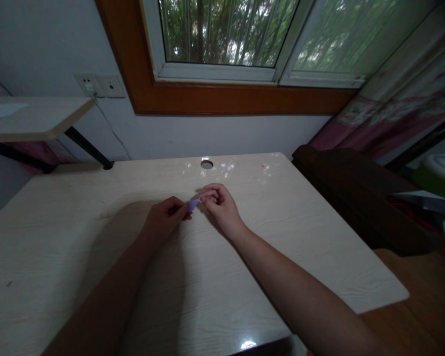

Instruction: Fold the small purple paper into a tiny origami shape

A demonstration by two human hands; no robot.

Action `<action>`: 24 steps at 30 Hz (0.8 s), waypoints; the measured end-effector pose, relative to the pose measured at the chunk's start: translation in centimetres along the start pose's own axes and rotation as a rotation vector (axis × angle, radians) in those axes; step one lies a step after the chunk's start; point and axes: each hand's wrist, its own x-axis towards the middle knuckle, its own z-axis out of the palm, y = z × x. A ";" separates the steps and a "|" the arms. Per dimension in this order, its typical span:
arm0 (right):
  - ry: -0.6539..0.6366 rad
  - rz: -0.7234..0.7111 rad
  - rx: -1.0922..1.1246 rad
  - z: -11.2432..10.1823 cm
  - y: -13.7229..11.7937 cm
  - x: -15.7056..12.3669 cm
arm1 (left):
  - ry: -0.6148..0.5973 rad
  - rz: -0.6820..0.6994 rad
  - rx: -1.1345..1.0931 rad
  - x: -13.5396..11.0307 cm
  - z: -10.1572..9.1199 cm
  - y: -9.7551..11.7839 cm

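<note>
A small piece of folded purple paper is held just above the middle of the pale wooden desk. My left hand pinches its left end between thumb and fingers, covering that part. The paper narrows to a point on the right. There the thumb and forefinger of my right hand close on the tip, with the other fingers curled.
A round cable hole lies near the desk's back edge. At the back left a raised shelf stands on black legs. A dark object sits at the front edge. Right of the desk is dark wooden furniture.
</note>
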 end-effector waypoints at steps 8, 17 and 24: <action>-0.006 0.028 0.055 0.2 -0.4 0.0 | 0.004 -0.022 -0.077 0.1 0.1 0.1; -0.059 0.048 -0.020 0.1 -0.3 -0.1 | -0.055 -0.014 -0.018 0.0 0.0 -0.2; 0.011 0.029 0.032 0.0 -0.3 0.1 | -0.098 -0.019 0.012 0.1 -0.1 0.3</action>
